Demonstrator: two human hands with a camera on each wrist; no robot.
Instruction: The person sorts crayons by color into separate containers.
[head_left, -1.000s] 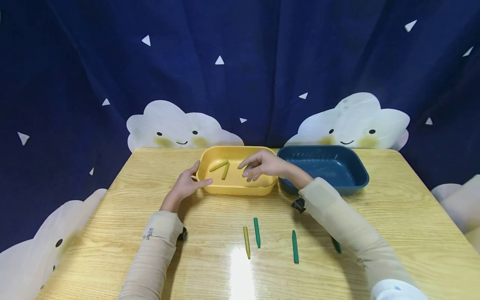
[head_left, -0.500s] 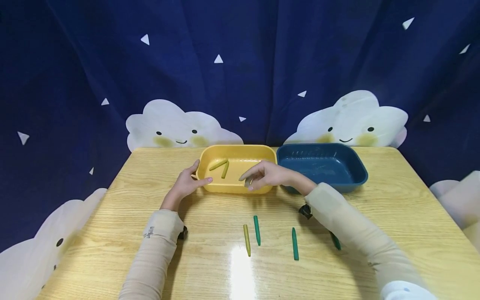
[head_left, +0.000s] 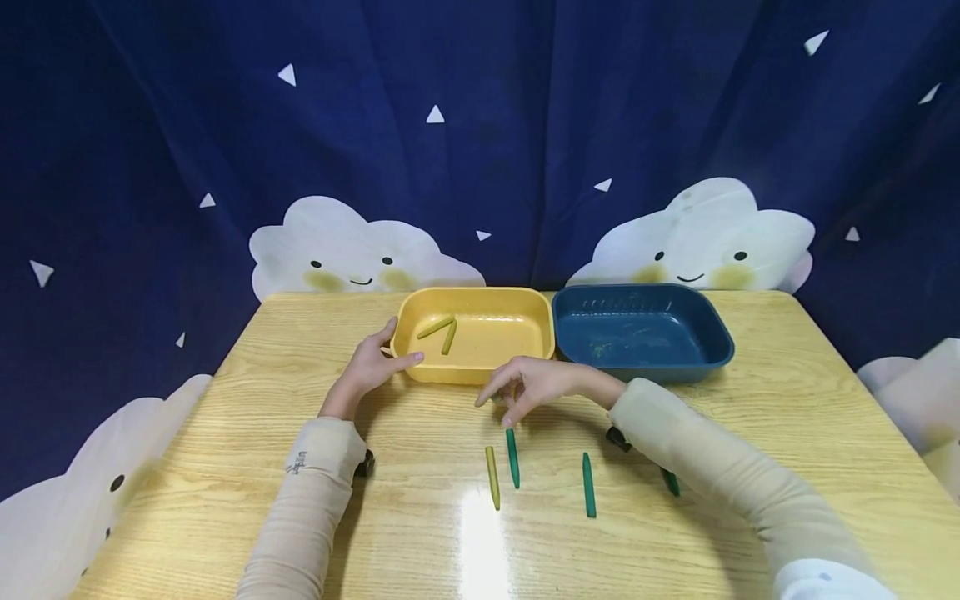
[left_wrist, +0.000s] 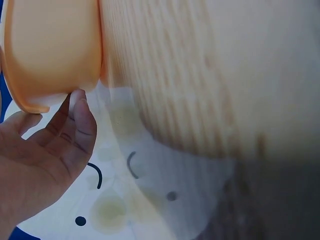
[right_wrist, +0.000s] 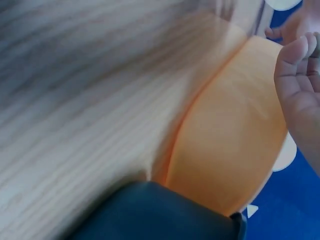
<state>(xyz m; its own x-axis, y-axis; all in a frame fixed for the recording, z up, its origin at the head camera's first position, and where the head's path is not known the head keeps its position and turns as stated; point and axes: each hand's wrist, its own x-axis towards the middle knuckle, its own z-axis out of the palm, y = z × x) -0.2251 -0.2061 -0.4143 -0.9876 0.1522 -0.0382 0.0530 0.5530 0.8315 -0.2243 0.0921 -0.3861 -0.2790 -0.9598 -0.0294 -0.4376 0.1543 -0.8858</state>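
My left hand (head_left: 370, 364) holds the left end of the yellow plastic basin (head_left: 498, 333), its thumb over the rim. In the left wrist view the fingertips touch the outside of that end. Two yellow-green crayons (head_left: 449, 337) lie inside the basin. My right hand (head_left: 540, 381), fingers loosely bent and holding nothing, hovers in front of the basin. Its thumb is close to the far end of a green crayon (head_left: 513, 460); whether they touch I cannot tell. Beside that crayon lies a yellow-green crayon (head_left: 492, 477).
A dark blue basin (head_left: 652, 333) stands against the yellow one on its right. Farther right on the wooden table (head_left: 420, 533) lie another green crayon (head_left: 588, 485) and a dark green one (head_left: 671, 482), partly hidden by the right sleeve. A blue curtain (head_left: 480, 150) hangs behind.
My right hand has come from over the yellow basin toward me, down to the near side by the green crayon. The left hand keeps its hold on the basin.
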